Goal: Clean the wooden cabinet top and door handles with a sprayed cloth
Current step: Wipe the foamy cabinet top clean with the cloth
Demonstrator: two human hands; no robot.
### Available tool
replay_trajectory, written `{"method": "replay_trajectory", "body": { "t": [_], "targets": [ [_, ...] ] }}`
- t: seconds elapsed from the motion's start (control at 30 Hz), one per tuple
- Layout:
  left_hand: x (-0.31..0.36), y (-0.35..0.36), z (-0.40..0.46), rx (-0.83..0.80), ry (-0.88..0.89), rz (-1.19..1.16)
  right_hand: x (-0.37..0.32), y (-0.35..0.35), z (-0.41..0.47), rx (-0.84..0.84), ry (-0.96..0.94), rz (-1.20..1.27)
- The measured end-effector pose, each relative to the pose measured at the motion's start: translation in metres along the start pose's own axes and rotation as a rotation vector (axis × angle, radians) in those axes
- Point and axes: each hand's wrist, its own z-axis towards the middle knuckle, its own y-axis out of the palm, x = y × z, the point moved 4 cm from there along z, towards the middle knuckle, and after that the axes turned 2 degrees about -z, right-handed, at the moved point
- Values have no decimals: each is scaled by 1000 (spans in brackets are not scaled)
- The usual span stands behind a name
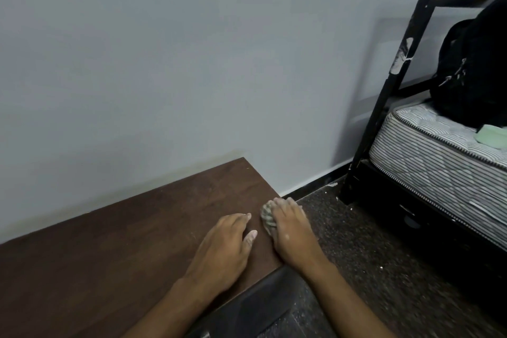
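Head view: crumpled striped cloth on smooth dark wood.

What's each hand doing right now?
Left hand: open, flat on the cabinet top.
Right hand: presses the cloth at the top's right edge.

cloth mostly hidden under the right hand, black bag cut off at right edge
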Motion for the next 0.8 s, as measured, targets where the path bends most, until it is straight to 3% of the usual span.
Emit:
{"method": "replay_trajectory", "body": {
  "t": [0.13,0.3,0.5,0.63,0.8],
  "targets": [
    [-1,5,-3,-25,2,9,-2,-21,-49,-28,-196,113],
    [3,7,4,-17,15,35,28,-9,-13,10,24,33],
    [5,15,19,12,32,32,-5,-10,-42,-39,-216,60],
    [-5,15,29,9,37,41,23,6,9,13,-125,16],
    [-37,14,65,37,-22,82,1,35,90,-1,-121,22]
  ]
}}
